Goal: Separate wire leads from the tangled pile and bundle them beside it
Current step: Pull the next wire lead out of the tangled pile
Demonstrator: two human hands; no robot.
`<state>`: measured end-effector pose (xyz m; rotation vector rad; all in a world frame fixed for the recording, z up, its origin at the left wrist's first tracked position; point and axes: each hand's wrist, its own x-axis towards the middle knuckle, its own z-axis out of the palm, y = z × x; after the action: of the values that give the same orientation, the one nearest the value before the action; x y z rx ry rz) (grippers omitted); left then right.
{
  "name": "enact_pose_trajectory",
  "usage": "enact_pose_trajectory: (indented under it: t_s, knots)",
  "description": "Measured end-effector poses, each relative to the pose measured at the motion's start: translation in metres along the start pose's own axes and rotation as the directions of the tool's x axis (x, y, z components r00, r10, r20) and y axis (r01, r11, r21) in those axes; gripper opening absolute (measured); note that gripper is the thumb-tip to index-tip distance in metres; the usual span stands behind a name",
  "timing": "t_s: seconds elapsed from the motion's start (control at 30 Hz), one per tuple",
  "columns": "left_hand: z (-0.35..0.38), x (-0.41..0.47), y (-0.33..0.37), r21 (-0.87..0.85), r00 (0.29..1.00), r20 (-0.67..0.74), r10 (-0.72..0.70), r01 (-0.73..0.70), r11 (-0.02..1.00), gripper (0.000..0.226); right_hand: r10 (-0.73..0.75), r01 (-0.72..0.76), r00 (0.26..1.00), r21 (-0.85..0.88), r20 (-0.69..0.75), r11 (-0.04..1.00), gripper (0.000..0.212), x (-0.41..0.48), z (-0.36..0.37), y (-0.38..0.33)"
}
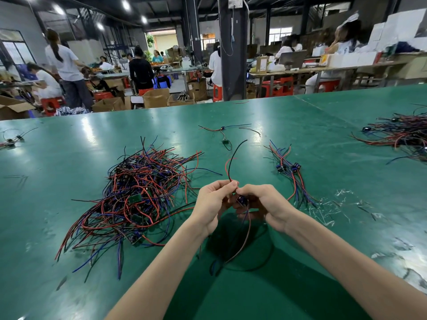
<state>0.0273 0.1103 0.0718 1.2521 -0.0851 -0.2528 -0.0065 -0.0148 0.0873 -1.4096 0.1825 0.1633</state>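
Fingers [227, 186] of left hand [211, 202] and right hand [263, 199] pinch one wire lead [231, 159]

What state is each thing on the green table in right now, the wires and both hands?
tangled pile: heaped and knotted
held lead: raised, between both hands
left hand: pinches the held lead
right hand: pinches the held lead
side bundle: lying gathered, right of the hands

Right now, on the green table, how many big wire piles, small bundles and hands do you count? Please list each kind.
Big tangled piles: 2, the pile left of the hands and the pile at the far right
Bundles: 1, the small bundle
Hands: 2, left hand and right hand, both pinching one wire lead
Total: 5
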Motion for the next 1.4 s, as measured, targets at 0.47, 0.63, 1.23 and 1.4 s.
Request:
enact_pose_trajectory:
  t_s: [0.47,0.63,1.23,1.4]
  knots:
    - [0.005,0.0,-0.001,-0.303,0.989,0.037,-0.144,0.148,0.941,0.005,-0.075,0.069,0.995,0.081,0.07,0.994,0.024,-0.001,0.003,0.0]
    - [0.002,0.006,0.002,-0.32,0.996,-0.086,-0.02,-0.009,0.947,0.004,-0.221,0.218,0.975,-0.071,-0.033,0.973,0.037,-0.001,0.007,0.001]
    - [-0.043,0.023,0.029,0.527,0.692,-0.364,0.623,-0.399,0.751,0.019,-0.281,0.287,0.958,-0.179,0.057,0.941,0.032,-0.006,0.018,0.01]
    - [-0.042,0.02,0.032,0.325,0.72,-0.48,0.5,-0.384,0.864,0.018,-0.259,0.271,0.963,-0.228,0.081,0.935,0.031,-0.004,0.017,0.013]
